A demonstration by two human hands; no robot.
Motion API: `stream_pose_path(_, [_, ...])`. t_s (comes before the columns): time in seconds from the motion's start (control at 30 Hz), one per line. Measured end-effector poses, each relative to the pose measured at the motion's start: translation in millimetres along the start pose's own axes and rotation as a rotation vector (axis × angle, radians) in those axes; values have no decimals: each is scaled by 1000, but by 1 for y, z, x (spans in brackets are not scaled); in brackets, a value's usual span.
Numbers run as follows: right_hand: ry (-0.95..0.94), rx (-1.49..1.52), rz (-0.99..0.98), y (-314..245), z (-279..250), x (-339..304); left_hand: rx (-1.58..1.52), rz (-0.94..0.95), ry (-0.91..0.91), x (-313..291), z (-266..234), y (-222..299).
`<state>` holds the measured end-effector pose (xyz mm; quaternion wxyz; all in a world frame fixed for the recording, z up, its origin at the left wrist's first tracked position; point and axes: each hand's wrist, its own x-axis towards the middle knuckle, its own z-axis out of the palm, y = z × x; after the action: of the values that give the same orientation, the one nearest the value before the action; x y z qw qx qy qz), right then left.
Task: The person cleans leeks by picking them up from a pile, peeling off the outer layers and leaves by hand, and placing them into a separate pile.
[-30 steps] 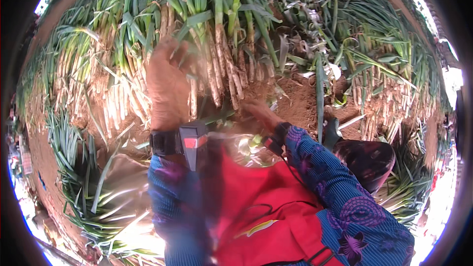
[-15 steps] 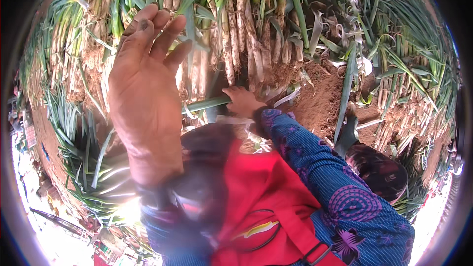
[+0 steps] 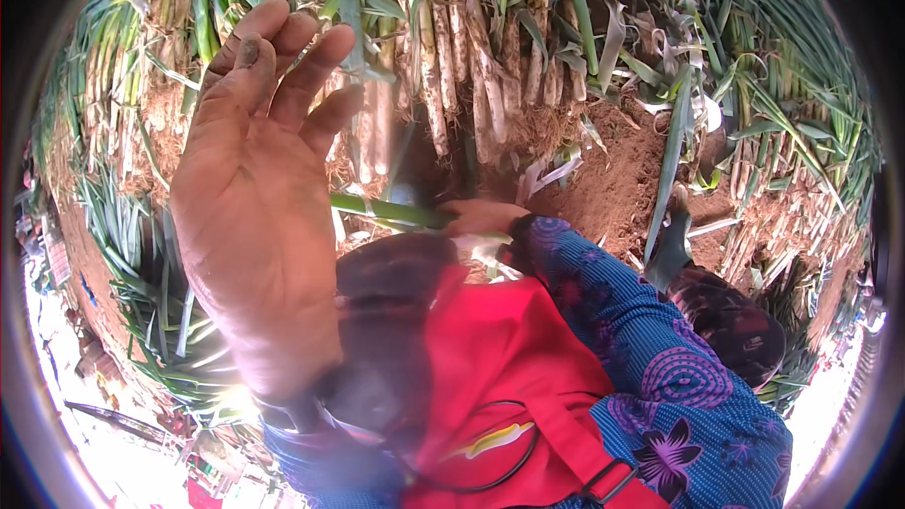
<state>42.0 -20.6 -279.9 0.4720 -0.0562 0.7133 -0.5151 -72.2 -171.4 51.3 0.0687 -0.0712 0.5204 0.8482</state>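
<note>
My left hand is raised close to the camera, palm in view. Its fingers are apart and slightly curled, and nothing shows in them. Lower and farther off, my right hand is closed on the green part of a leek. That leek lies nearly level between my two hands, its left end hidden behind my left hand and wrist. Just beyond stand upright leeks with pale, soil-stained stems and hairy roots pointing toward me.
More leeks lie heaped at the far right and at the left. Bare reddish soil shows right of centre, with loose leaves on it. A red apron covers my front. My booted leg is at the right.
My right hand has drawn back toward me, and the leek has turned so its right end sits lower. My left hand has shifted a little to the left.
</note>
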Motion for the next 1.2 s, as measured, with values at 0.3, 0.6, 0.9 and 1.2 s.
stream_pose_path(0.3, [10,90,96,23,30,-28,-2,-24,-81,2,-1,-9])
stream_pose_path(0.6, [1119,343,-238,11,-229,-251,-27,17,-13,-12,-11,-4])
stream_pose_path(0.9, [1033,96,-501,-5,-218,-142,-80,64,11,-13,-8,0])
stream_pose_path(1.2, [643,289,55,13,-68,82,-139,35,25,-7,1,2])
